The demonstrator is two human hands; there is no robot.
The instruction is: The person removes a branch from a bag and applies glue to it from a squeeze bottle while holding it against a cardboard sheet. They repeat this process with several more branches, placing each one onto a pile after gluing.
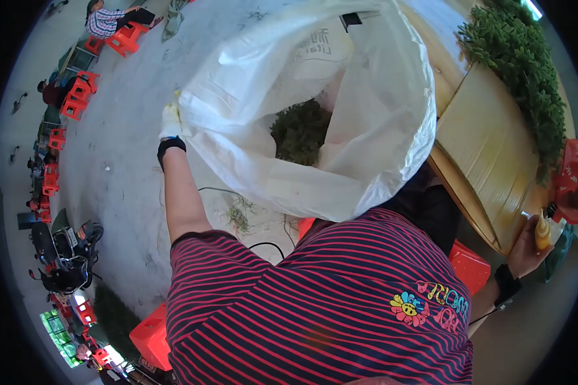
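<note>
My left hand [172,123], in a white glove with a dark band at the wrist, is closed on the rim of a large white sack [392,122]. The sack's mouth gapes toward me, and green artificial pine sprigs [302,131] lie deep inside it. Off to the far right, my right hand [528,249] grips a small squeeze bottle [542,234] with amber contents and a pale tapered nozzle. That hand is beside the near end of the wooden table [453,186]; a black band circles its wrist.
Cardboard [488,147] covers part of the table, with a heap of green pine sprigs [520,70] along its far side. Red stools [153,337] stand near me. A motorcycle [64,256] is at the left, and a seated person [112,22] is at upper left. Cables cross the floor.
</note>
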